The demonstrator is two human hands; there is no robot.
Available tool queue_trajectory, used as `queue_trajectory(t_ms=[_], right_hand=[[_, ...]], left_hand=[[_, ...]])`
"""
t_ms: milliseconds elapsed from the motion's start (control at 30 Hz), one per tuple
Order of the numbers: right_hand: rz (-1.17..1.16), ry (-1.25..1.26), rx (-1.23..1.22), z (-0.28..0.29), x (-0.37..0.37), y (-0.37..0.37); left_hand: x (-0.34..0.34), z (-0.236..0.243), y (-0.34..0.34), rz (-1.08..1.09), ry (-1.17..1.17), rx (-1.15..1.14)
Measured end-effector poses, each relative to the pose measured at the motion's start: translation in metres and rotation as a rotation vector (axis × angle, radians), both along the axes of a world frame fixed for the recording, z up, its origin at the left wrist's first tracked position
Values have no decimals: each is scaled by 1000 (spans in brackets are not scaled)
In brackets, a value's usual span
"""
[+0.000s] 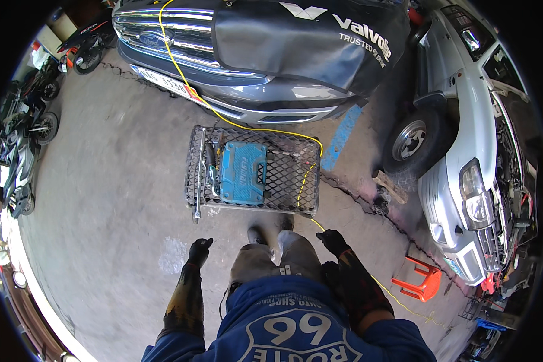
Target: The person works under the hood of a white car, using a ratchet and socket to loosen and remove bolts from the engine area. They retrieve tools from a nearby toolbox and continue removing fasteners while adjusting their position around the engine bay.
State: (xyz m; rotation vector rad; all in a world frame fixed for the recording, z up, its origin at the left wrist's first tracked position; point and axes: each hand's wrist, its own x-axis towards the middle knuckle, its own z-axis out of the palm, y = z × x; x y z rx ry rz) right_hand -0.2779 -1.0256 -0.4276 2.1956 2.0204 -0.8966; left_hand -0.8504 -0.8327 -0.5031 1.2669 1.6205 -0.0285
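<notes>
My left hand (pixel 199 250), in a black glove, hangs at the left of my body with its fingers curled and nothing visible in it. My right hand (pixel 335 241), also gloved, is raised near my right thigh, fingers curled and apparently empty. In front of my feet stands a black metal mesh cart (pixel 283 181), the nearest thing ahead of both hands. On it lie a teal plastic case (pixel 241 172), a long metal bar (pixel 199 181) and a tool (pixel 212 169) with a dark handle. A yellow hose (pixel 271 128) runs from the car, across the cart and down past my right side.
A dark car (pixel 301 96) with a black cover (pixel 295 42) stands ahead. A silver vehicle (pixel 464 139) with an exposed engine bay is at the right, near an orange plastic chair (pixel 422 280) and a wooden block (pixel 389 187). Motorcycles (pixel 39 130) line the left.
</notes>
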Motion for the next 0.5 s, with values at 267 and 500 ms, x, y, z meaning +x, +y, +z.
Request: queue_trajectory(t_ms=[267,500], right_hand=[[-5,29,88,-11,10,33],[-532,-122,-43,-92,39,99]], left_hand=[[-61,0,-16,444,-65,-117],[-60,-28,123,237,163,411]])
